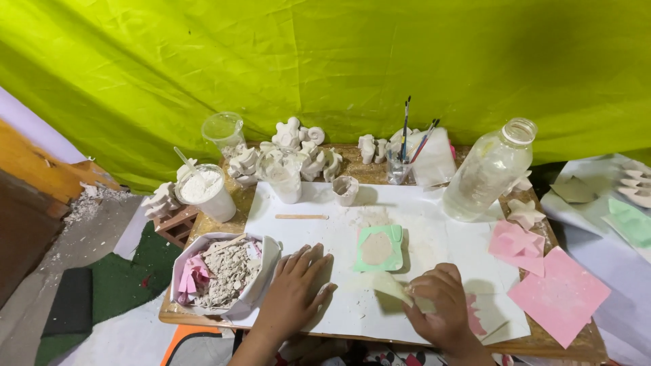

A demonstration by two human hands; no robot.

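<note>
Your left hand rests flat, fingers spread, on the white sheet over the wooden table; your right hand pinches a pale mould piece (lime-green cloth hangs behind).

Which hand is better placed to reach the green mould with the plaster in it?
Left, probably. The left hand lies flat and empty on the white sheet, just beside the green mould. The right hand is about as near, but it is pinching a thin pale scraper, so it is occupied.

green mould, pink sheets, lime backdrop
</note>
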